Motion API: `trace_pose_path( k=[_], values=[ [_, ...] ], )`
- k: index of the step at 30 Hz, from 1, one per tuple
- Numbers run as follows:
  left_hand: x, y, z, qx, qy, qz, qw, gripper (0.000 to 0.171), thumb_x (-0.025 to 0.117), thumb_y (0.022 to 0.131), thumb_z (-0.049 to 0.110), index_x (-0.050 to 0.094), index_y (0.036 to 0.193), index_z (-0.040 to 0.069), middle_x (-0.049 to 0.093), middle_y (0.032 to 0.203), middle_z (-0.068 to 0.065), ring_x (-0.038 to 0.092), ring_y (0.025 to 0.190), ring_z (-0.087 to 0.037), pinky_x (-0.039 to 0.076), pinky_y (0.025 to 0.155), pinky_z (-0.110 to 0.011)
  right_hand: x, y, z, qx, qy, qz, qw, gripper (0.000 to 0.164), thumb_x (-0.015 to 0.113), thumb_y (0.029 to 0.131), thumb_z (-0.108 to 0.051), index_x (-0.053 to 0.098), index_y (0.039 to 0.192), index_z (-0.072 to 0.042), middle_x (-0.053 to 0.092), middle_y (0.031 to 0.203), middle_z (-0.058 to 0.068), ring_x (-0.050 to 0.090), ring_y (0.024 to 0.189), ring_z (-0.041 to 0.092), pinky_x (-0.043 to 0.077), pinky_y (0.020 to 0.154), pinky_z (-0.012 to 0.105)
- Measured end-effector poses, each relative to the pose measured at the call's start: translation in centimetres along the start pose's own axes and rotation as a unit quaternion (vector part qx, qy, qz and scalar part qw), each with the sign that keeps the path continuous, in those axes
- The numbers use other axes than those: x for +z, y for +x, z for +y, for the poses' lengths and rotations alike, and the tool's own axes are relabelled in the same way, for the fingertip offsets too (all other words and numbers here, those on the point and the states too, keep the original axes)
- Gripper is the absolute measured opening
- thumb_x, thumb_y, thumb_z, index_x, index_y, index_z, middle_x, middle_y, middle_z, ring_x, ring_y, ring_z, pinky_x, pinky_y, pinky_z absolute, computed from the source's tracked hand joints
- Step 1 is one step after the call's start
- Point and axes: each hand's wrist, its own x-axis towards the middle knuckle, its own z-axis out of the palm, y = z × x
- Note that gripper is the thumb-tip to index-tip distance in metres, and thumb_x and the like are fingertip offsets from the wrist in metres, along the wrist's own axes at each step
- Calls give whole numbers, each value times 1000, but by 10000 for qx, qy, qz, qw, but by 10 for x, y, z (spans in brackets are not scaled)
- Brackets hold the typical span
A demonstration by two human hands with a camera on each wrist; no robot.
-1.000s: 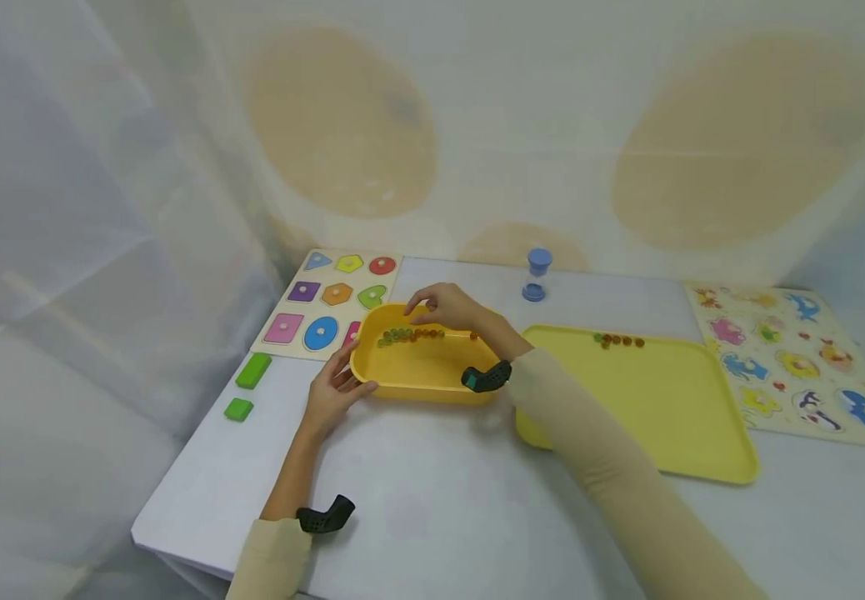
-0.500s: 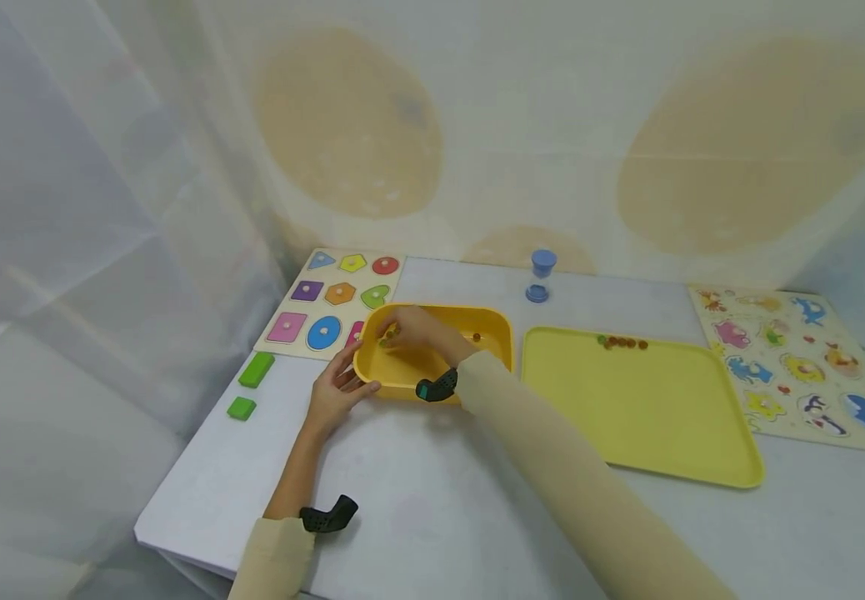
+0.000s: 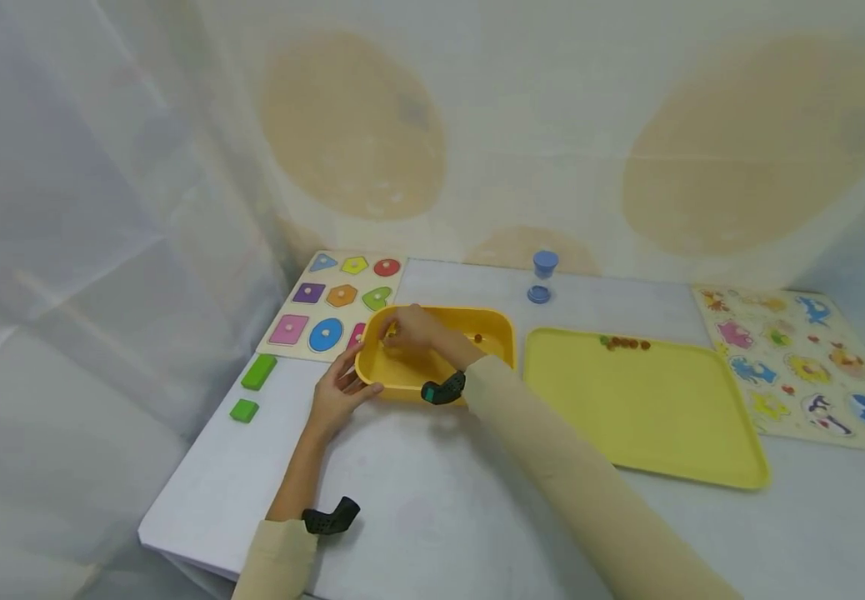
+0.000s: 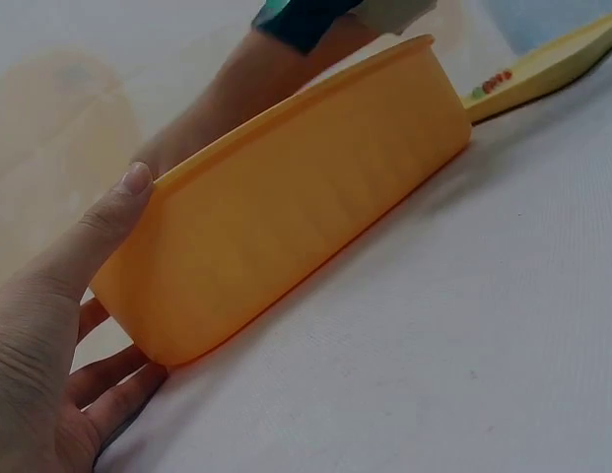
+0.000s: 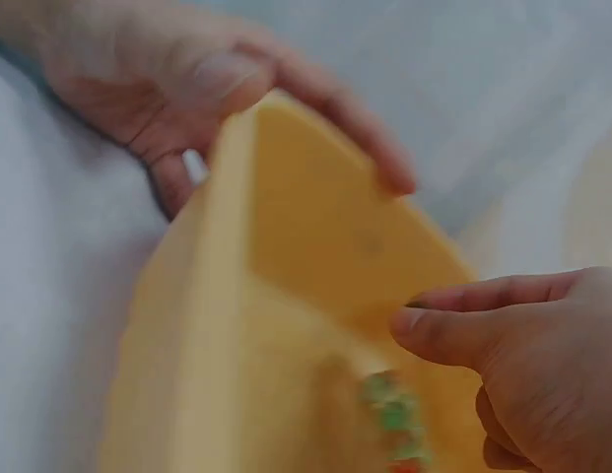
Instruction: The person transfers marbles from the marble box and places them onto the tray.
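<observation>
A deep orange-yellow tub stands on the table. My left hand grips its left end, with the thumb on the rim and the other fingers around the outside wall. Inside the tub's left part is my right hand, its thumb and forefinger tips meeting. A small dark-green bit shows between those tips in the right wrist view, apparently a marble, mostly hidden. Several green and red marbles lie on the tub floor beside this hand. One orange marble sits apart toward the right.
Right of the tub lies a flat yellow tray with several marbles along its far edge. Behind are a blue hourglass and a shape puzzle board. Green blocks lie left, an animal puzzle far right.
My right hand has moved left and down into the tub's left part, and its fingertips have come together. My left hand keeps its hold on the tub.
</observation>
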Motion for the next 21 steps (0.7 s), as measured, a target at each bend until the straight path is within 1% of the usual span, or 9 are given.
trace_pose_path(
  k=[2,4,7,10,12,13,16,18,21],
  values=[
    [0,1,1,10,-13,4,10000,67,71,77,19,39,135,19,39,138,-8,45,120,-33,44,93,-39,-15,-11,1,-242,112,268,9993,15,65,83,-23,68,96,-17,58,71,-1,49,64,16,42,61,22],
    [-1,2,1,8,-13,2,10000,67,71,77,22,39,135,20,40,138,-8,45,120,-32,44,93,-38,-31,-31,2,-441,216,557,9972,17,65,82,-23,68,97,-15,48,58,1,40,51,16,34,48,21],
    [-3,2,3,-7,-12,-18,10000,67,71,77,21,38,136,19,40,138,-10,46,119,-33,45,92,-37,-52,-73,14,-679,360,1091,9911,20,64,83,-25,67,99,-14,37,50,-2,31,44,12,28,43,19],
    [-6,2,4,7,-19,-25,10000,67,70,77,18,38,136,18,39,139,-12,46,119,-34,45,91,-37,-67,-122,37,-655,457,1528,9850,22,64,83,-28,66,100,-14,32,51,-3,28,44,9,27,43,21],
    [-10,0,3,0,-8,22,10000,67,71,77,17,38,136,18,38,139,-12,46,119,-34,44,91,-37,-73,-153,55,-506,437,1745,9824,22,64,83,-28,66,99,-14,31,51,-4,27,44,9,27,42,22],
    [-12,-1,3,-22,-15,52,10000,67,71,77,17,39,136,19,39,139,-12,46,119,-34,45,91,-36,-74,-167,64,-359,401,1818,9819,22,64,82,-29,66,99,-14,30,51,-4,24,44,9,25,42,23],
    [-19,-6,1,-141,-14,127,9998,67,71,76,18,39,135,21,38,139,-10,46,119,-32,45,91,-33,-74,-207,94,142,220,1924,9810,23,63,83,-30,66,99,-14,29,51,-4,23,44,9,25,42,23],
    [-25,-7,-7,-148,14,185,9997,67,72,76,19,40,134,26,39,139,-7,46,119,-30,46,89,-29,-71,-229,113,500,104,1915,9802,24,62,84,-29,66,101,-13,30,51,-4,23,44,9,24,42,23],
    [-31,-7,-18,-159,101,259,9995,67,71,76,19,40,133,31,39,140,-2,46,119,-28,46,88,-25,-65,-255,140,965,-14,1889,9772,25,62,85,-27,65,102,-10,31,52,-4,23,45,9,23,42,23]
  ],
)
